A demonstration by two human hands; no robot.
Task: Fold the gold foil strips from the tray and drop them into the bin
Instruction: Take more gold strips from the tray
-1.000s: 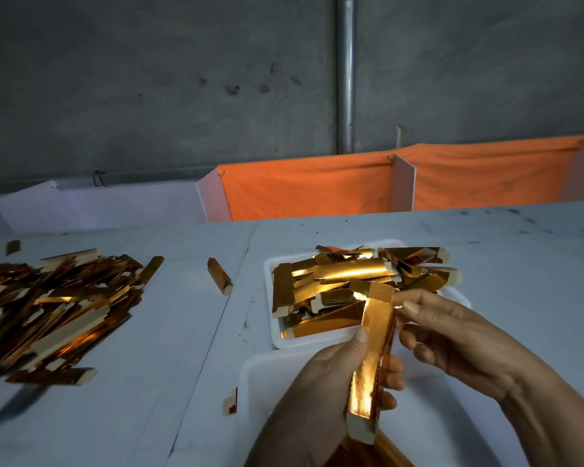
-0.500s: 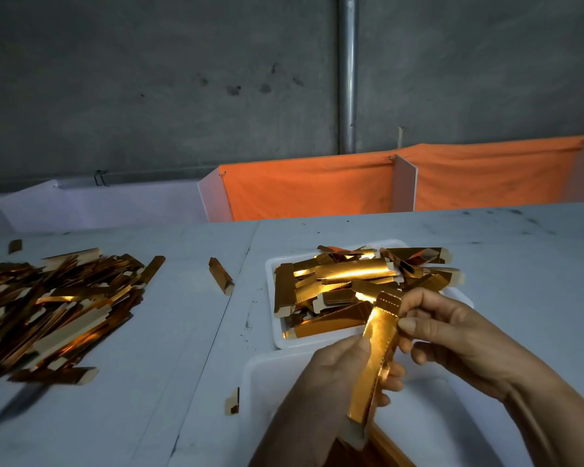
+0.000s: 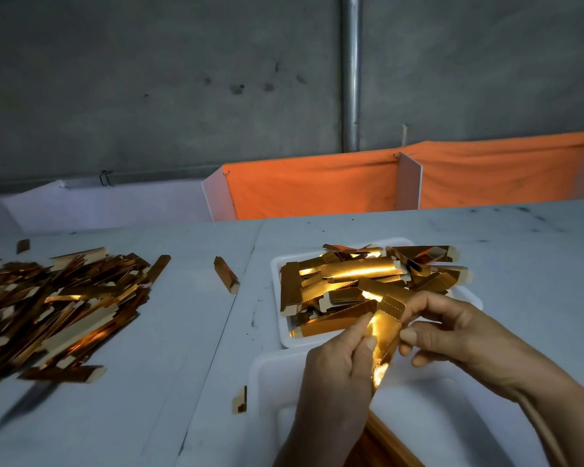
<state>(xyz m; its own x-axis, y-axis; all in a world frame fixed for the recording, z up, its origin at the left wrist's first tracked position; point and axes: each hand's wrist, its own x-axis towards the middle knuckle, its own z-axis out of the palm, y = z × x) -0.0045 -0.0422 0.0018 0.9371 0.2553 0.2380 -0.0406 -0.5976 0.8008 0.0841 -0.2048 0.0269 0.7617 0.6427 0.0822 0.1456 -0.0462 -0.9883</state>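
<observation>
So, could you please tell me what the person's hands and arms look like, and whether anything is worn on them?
Both hands are bare: the left hand and the right hand show no gloves, rings or watch. The wrists and forearms that show are also uncovered, with no sleeve in view. The fingernails are short and unpainted. A thin tan edge runs along the right forearm near the frame's corner; I cannot tell what it is.

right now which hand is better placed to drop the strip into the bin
Left, probably. The left hand grips the strip lower down, directly over the bin; the right hand only pinches its top end.
</observation>
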